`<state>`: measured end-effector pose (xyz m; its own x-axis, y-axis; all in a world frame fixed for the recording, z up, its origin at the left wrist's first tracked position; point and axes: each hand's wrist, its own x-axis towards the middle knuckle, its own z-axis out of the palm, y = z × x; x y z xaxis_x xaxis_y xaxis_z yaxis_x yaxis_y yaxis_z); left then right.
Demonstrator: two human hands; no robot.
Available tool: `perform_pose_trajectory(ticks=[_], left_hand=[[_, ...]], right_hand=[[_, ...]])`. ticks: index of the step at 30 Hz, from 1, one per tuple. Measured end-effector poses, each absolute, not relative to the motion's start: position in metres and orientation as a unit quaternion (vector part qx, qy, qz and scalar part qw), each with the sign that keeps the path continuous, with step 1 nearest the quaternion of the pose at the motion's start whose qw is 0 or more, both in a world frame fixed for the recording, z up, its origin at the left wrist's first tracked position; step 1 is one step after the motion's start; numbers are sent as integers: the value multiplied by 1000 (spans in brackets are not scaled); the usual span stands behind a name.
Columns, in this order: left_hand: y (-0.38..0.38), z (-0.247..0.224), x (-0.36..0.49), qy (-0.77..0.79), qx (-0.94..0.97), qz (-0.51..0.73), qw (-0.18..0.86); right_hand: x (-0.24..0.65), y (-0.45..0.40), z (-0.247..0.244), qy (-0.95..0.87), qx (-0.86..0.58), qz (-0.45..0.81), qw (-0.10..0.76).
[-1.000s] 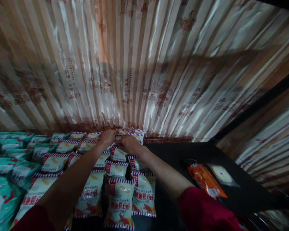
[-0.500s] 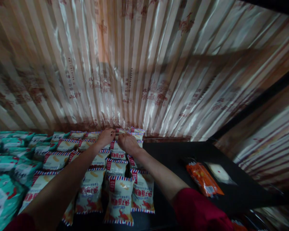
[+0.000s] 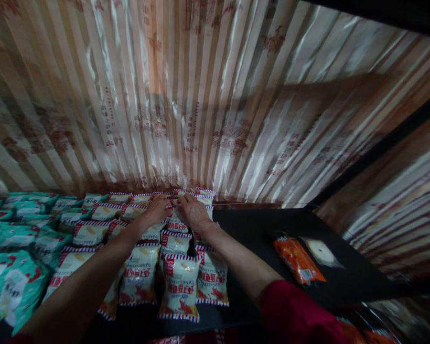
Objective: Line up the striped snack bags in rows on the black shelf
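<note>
White snack bags with red lettering and striped red-and-blue edges stand in rows, one of them a front bag [image 3: 179, 289]. Toward the back, my left hand [image 3: 158, 210] is closed at the upper left corner of a snack bag [image 3: 177, 223]. My right hand [image 3: 194, 211] pinches the same bag's upper right side, its fingers bent over the top edge. The fingertips are partly lost in dim light and blur. My forearms reach over the nearer bags and hide some of them.
Teal snack bags [image 3: 21, 282] fill the left side. An orange packet [image 3: 298, 260] and a clear packet with a white item [image 3: 321, 252] lie on the black shelf [image 3: 243, 239] at right. Behind hangs a striped, wrinkled sheet [image 3: 200, 95]; a dark bar slants at right.
The view has shifted slightly, so the bags sit a little higher and farther right. Both hands stay at the same bag, with the fingers slightly repositioned along its top.
</note>
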<state>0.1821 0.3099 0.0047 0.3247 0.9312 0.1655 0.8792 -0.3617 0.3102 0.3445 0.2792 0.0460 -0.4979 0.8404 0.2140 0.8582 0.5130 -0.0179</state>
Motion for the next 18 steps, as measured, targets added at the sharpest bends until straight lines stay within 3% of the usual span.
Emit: perform_pose_trajectory(ticks=[3,9,18], left_hand=[[309,3,182,557,809,169,82],[304,4,181,569,799,182,75],[304,1,182,567,801,184,61]], right_hand=[[350,263,51,-897,-433,-7,88],[345,246,48,-913,-400,30,-75],[337,241,41,-916,-400,-18,-43]])
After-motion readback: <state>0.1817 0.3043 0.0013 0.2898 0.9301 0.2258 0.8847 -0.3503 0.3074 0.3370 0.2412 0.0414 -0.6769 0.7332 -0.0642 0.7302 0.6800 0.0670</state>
